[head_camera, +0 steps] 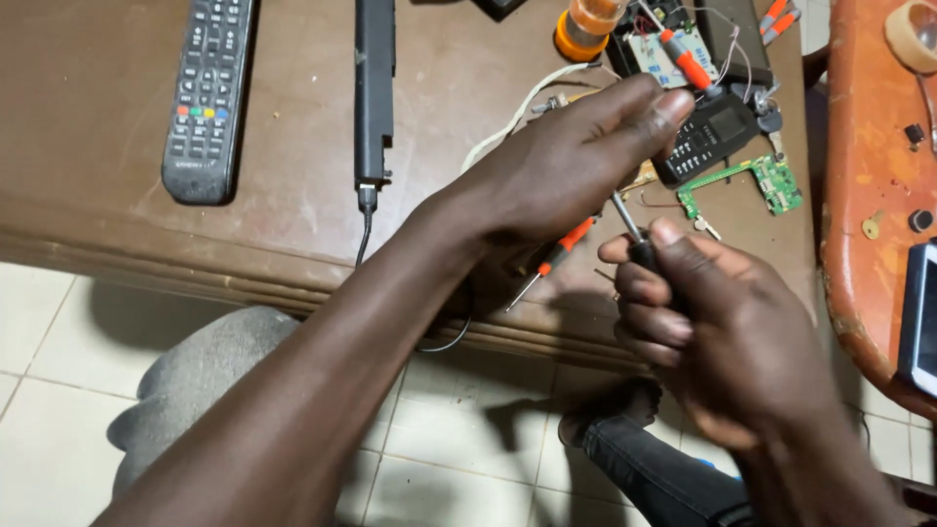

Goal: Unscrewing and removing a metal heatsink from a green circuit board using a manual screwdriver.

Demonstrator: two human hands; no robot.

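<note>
The right hand is fisted around a black-handled screwdriver, thumb on top, its metal shaft rising toward 11 o'clock into the left hand. That hand hangs above the brown table, fingers bunched and pinched together; what they pinch is hidden, so whether they grip the shaft's tip I cannot tell. Just under the left hand, at 6 o'clock, an orange screwdriver lies on the table. At 3 o'clock from the left hand sit a black keypad phone and a green circuit board. At 12 o'clock stands an orange bottle. Well apart at 9 o'clock lie a long black bar and a remote.
</note>
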